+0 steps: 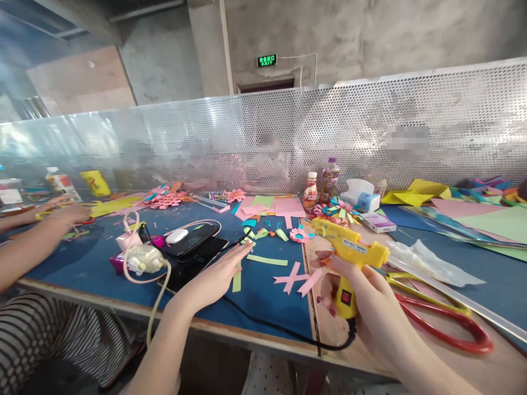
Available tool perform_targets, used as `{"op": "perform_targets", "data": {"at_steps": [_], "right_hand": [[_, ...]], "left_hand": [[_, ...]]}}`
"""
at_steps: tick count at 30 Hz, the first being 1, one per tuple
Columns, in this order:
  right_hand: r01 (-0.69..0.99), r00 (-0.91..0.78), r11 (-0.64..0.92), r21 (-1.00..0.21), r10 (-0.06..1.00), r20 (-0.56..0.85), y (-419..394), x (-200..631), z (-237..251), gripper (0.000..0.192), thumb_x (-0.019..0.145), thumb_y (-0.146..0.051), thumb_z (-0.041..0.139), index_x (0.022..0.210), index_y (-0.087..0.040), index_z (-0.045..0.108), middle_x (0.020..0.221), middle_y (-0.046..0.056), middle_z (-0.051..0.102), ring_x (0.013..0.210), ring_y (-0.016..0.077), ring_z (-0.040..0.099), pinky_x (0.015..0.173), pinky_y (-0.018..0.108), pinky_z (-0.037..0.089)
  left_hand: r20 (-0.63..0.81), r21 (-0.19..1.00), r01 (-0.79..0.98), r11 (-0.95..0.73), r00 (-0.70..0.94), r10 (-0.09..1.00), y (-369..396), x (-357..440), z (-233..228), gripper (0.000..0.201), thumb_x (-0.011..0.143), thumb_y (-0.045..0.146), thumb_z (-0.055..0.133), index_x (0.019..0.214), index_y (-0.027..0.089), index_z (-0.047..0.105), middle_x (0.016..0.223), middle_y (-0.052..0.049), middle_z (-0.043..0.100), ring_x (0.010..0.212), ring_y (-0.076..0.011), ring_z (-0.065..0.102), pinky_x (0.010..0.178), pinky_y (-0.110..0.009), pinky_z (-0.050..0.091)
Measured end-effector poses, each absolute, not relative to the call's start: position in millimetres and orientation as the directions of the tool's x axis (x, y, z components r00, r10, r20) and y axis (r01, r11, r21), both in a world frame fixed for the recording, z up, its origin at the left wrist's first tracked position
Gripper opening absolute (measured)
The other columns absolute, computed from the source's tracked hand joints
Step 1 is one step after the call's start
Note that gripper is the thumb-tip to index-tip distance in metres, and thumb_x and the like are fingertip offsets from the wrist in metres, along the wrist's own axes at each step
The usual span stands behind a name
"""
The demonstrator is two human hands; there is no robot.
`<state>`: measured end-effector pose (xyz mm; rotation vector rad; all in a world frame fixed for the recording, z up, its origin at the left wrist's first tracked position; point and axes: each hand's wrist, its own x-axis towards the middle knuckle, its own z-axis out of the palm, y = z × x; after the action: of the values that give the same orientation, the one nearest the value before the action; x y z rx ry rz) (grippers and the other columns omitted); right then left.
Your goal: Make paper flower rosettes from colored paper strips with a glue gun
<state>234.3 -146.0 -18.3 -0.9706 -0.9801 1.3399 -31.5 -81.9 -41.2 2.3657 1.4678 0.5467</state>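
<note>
Here the right hand [362, 307] is curled tight around the grip of a yellow glue gun [349, 249] right of centre frame, its barrel running lengthwise toward the upper left. The left hand [218, 274] lies flat, fingers [241, 252] straight and together, just above the blue table [263, 285], holding nothing

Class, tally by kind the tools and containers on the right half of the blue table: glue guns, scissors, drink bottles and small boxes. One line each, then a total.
Yellow plastic glue gun, held in the right hand: 1
Red-and-yellow-handled scissors: 1
Plastic drink bottles, brown and purple-capped: 2
Small boxes, blue-and-white tissue box and flat white box: 2
Total: 6
</note>
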Motion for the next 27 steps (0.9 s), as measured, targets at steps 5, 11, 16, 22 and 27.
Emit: {"op": "perform_targets", "data": {"at_steps": [5, 11, 16, 22, 27], "right_hand": [[-0.314, -0.051, -0.173, -0.933, 0.985, -0.165, -155, 245, -19, 0.034, 0.076, -0.049, 0.057, 0.085, -0.016, 0.058, 0.040, -0.001, 0.051, 0.037, 0.0108, 0.044, 0.038, 0.020, 0.033], [-0.226, -0.085, -0.307, -0.925, 0.952, -0.296, -161, 246, -17, 0.039, 0.074, -0.055, 0.056, 0.089, -0.019, 0.057, 0.039, -0.005, 0.047, 0.029, 0.0063, 0.034, 0.030, 0.015, 0.025], [-0.236, -0.052, -0.266, -0.935, 0.964, -0.261, -158, 248, -22, 0.041, 0.075, -0.053, 0.056, 0.097, -0.018, 0.057, 0.039, -0.004, 0.048, 0.033, 0.0079, 0.039, 0.033, 0.015, 0.027], [-0.237, -0.083, -0.259, -0.936, 0.966, -0.247, -157, 253, -29, 0.045, 0.076, -0.051, 0.055, 0.103, -0.016, 0.055, 0.042, -0.002, 0.051, 0.036, 0.0106, 0.044, 0.034, 0.017, 0.030], [-0.156, -0.216, -0.318, -0.935, 0.935, -0.281, -161, 249, -21, 0.043, 0.078, -0.056, 0.051, 0.089, -0.015, 0.057, 0.039, -0.002, 0.051, 0.037, 0.0105, 0.044, 0.036, 0.018, 0.033]], "left_hand": [[0.041, 0.412, 0.806, -0.426, 0.451, 0.892, -80, -24, -40, 0.044, 0.093, 0.034, 0.033, 0.137, 0.039, 0.034, 0.146, 0.008, 0.028, 0.138, -0.0224, 0.016, 0.110, -0.044, 0.021], [0.143, 0.390, 0.822, -0.414, 0.390, 0.909, -92, -8, -46, 0.039, 0.092, 0.038, 0.038, 0.129, 0.033, 0.050, 0.138, 0.005, 0.045, 0.134, -0.0207, 0.031, 0.108, -0.038, 0.029], [0.217, 0.439, 0.814, -0.380, 0.315, 0.924, -99, -4, -49, 0.035, 0.087, 0.040, 0.047, 0.116, 0.026, 0.061, 0.130, -0.001, 0.054, 0.126, -0.0222, 0.043, 0.106, -0.037, 0.032], [0.252, 0.482, 0.798, -0.363, 0.270, 0.929, -113, -15, -52, 0.044, 0.079, 0.040, 0.060, 0.123, 0.038, 0.055, 0.127, 0.003, 0.056, 0.123, -0.0234, 0.047, 0.101, -0.036, 0.040], [0.197, 0.457, 0.803, -0.383, 0.329, 0.924, -125, -22, -53, 0.045, 0.072, 0.033, 0.069, 0.115, 0.039, 0.061, 0.129, 0.005, 0.054, 0.127, -0.0246, 0.042, 0.106, -0.040, 0.033]]}}
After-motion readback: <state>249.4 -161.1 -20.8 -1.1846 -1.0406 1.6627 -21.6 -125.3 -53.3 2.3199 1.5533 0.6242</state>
